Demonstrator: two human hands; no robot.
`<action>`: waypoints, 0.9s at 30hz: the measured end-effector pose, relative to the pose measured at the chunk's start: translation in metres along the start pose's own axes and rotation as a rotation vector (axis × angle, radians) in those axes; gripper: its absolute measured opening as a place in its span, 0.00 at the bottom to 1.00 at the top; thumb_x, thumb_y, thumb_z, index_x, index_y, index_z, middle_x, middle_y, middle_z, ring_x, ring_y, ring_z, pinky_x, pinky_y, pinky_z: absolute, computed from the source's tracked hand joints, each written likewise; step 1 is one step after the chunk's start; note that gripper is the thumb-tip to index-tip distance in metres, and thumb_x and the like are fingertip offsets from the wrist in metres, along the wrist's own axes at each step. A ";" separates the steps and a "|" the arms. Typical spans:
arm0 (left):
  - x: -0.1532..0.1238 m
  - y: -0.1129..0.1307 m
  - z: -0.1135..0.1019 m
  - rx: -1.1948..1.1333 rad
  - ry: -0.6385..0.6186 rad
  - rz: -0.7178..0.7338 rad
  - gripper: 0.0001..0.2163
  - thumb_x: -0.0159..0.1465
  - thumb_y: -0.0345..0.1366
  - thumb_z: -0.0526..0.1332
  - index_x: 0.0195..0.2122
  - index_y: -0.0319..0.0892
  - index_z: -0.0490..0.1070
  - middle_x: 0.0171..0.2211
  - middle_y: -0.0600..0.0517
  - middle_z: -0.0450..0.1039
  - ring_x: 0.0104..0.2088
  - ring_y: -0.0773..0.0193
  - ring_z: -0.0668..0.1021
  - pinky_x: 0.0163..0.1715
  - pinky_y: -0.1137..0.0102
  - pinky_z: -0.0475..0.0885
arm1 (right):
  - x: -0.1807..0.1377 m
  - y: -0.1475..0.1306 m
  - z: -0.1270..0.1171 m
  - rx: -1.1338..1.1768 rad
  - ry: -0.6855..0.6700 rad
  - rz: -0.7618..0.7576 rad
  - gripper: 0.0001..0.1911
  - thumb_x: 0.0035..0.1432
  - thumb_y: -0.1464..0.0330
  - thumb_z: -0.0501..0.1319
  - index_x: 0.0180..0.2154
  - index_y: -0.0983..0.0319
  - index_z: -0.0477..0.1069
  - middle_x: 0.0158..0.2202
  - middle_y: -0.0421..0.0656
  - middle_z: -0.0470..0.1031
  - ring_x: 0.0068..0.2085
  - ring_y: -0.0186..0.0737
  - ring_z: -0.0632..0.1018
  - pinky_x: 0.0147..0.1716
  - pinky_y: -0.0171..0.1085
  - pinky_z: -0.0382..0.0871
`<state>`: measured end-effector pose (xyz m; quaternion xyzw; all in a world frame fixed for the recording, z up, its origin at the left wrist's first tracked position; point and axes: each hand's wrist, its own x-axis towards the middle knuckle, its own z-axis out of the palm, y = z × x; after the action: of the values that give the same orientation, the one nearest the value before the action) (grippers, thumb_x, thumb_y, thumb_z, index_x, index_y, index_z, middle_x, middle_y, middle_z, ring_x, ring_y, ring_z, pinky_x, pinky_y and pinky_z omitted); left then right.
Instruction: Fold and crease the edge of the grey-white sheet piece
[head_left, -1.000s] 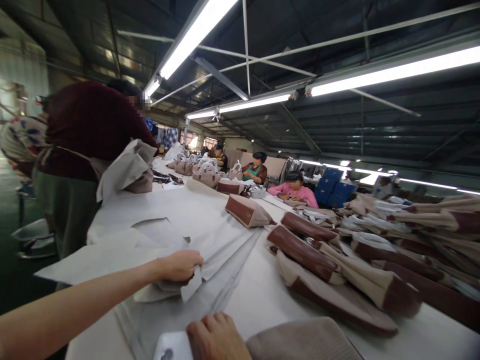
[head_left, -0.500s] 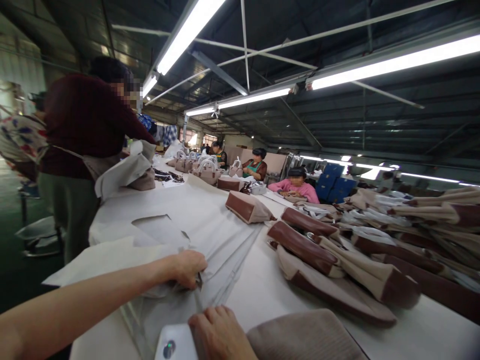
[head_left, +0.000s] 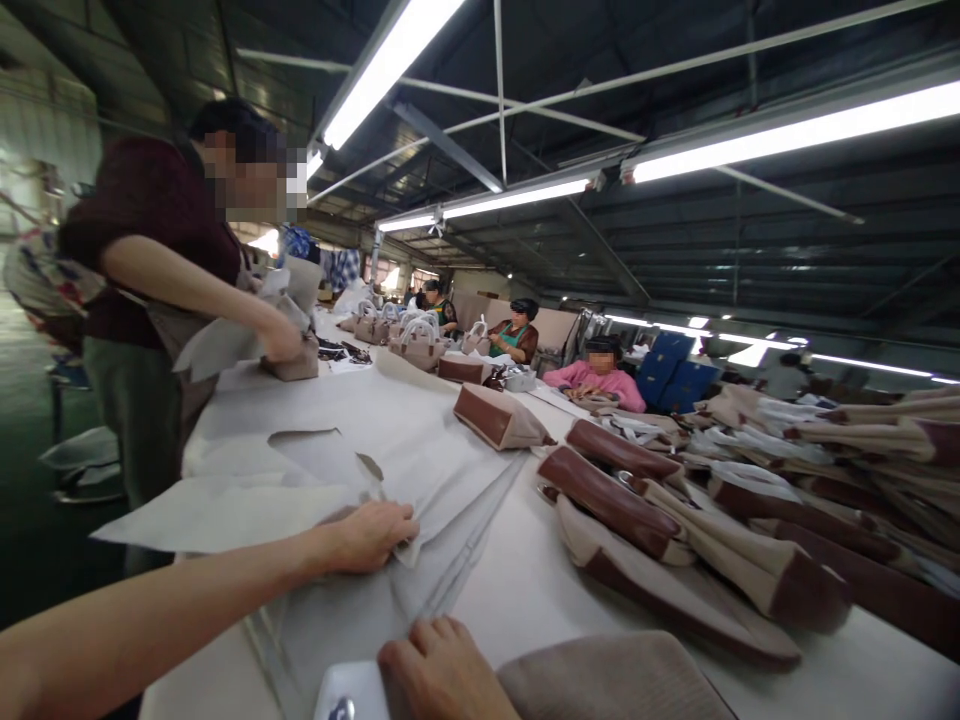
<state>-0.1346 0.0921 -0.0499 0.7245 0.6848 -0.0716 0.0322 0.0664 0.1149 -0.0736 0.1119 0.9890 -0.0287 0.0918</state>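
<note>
Left grip (head_left: 373, 534) outstretched, right grip (head_left: 439, 672) near.

Big factory hall here, pretty dim up top. Long fluorescent tube lights (head_left: 787, 135) are glowing in rows under a dark metal roof (head_left: 675, 250), with thin steel struts (head_left: 501, 90) crossing beneath it. The long white surface (head_left: 525, 590) is running way back into the room. The floor (head_left: 37, 540) on the left is looking dark greenish. Blue boxes (head_left: 667, 370) are sitting stacked further back, and daylight is coming through windows (head_left: 390, 278) at the far end.
</note>
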 end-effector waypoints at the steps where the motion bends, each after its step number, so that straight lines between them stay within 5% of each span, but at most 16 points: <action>1: -0.002 -0.001 0.000 -0.024 0.000 -0.010 0.16 0.59 0.24 0.57 0.48 0.41 0.70 0.51 0.43 0.72 0.50 0.51 0.77 0.49 0.60 0.73 | -0.001 0.001 -0.001 0.008 -0.014 -0.007 0.18 0.59 0.74 0.61 0.51 0.58 0.73 0.47 0.50 0.78 0.50 0.56 0.78 0.50 0.53 0.75; 7: -0.008 0.006 -0.009 -0.056 -0.095 0.021 0.32 0.45 0.45 0.74 0.51 0.37 0.71 0.53 0.38 0.71 0.53 0.44 0.75 0.52 0.59 0.74 | -0.007 0.008 -0.011 0.106 -0.119 0.018 0.20 0.60 0.72 0.62 0.54 0.58 0.72 0.52 0.51 0.76 0.55 0.57 0.76 0.56 0.52 0.70; 14: 0.003 0.000 -0.011 0.011 -0.058 0.085 0.11 0.53 0.31 0.66 0.39 0.39 0.77 0.42 0.41 0.78 0.42 0.47 0.80 0.40 0.62 0.76 | -0.013 0.016 -0.009 0.247 -0.112 0.026 0.27 0.54 0.72 0.68 0.56 0.55 0.72 0.54 0.50 0.76 0.56 0.57 0.75 0.58 0.51 0.67; 20: 0.004 -0.006 -0.007 0.044 -0.013 0.103 0.09 0.54 0.28 0.63 0.36 0.43 0.78 0.39 0.45 0.79 0.42 0.47 0.81 0.37 0.62 0.76 | -0.009 0.011 -0.004 0.123 -0.098 0.033 0.21 0.62 0.77 0.57 0.54 0.58 0.72 0.52 0.51 0.77 0.57 0.54 0.76 0.64 0.62 0.58; 27: 0.003 0.000 -0.002 0.075 -0.017 0.069 0.11 0.53 0.24 0.62 0.37 0.39 0.79 0.41 0.41 0.79 0.43 0.43 0.81 0.40 0.56 0.78 | -0.009 0.008 -0.009 0.120 -0.134 0.043 0.22 0.60 0.75 0.62 0.56 0.58 0.71 0.53 0.52 0.76 0.58 0.56 0.75 0.63 0.60 0.61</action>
<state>-0.1341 0.0952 -0.0485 0.7478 0.6559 -0.1021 0.0131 0.0750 0.1218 -0.0634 0.1363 0.9746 -0.0932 0.1514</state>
